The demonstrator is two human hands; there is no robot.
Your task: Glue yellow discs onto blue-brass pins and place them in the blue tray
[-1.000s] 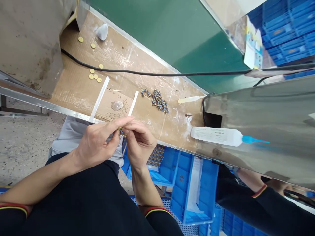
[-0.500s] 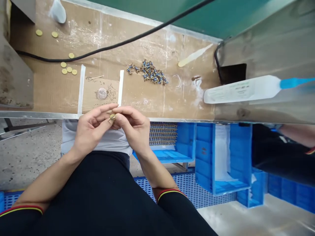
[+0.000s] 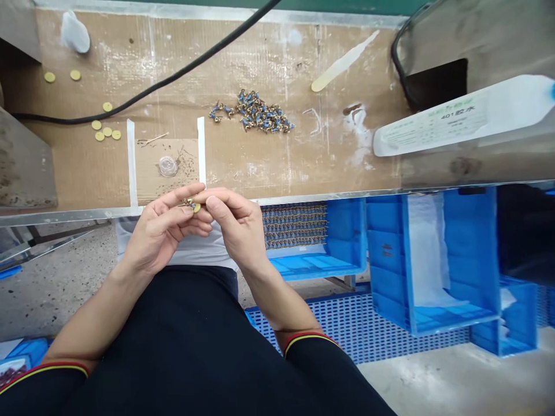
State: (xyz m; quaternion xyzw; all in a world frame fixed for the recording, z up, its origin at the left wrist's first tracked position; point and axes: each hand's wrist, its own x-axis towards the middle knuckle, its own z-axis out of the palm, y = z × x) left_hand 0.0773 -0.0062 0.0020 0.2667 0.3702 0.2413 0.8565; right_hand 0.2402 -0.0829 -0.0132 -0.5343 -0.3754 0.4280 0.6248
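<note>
Between the fingertips of my two hands, just off the table's front edge, is a small blue-and-gold figure [image 3: 189, 203] with a round yellow disc [image 3: 196, 208] at its lower end. My left hand [image 3: 158, 234] pinches it between thumb and fingers, the palm partly turned up. My right hand [image 3: 237, 226] is closed, thumb pressed against the index finger, whose tip touches the piece from above; part of the piece is hidden by the fingers. Beyond my hands, a clear round blob [image 3: 168, 166] and a thin stick [image 3: 155, 139] lie on a cardboard patch [image 3: 145, 173] between white tape strips.
A pile of blue-and-gold figures [image 3: 262, 112] lies mid-table. Several yellow discs [image 3: 107, 132] are at the left, near a black cable [image 3: 173, 78]. A white bottle [image 3: 455, 118] juts in from the right. Below stand blue crates [image 3: 390, 260], one holding rows of figures [image 3: 295, 225].
My view has shifted, so the bottle and crates appear larger. The piece has turned between my fingers: its blue part and disc now show side by side. My left fingers have opened slightly beneath it.
</note>
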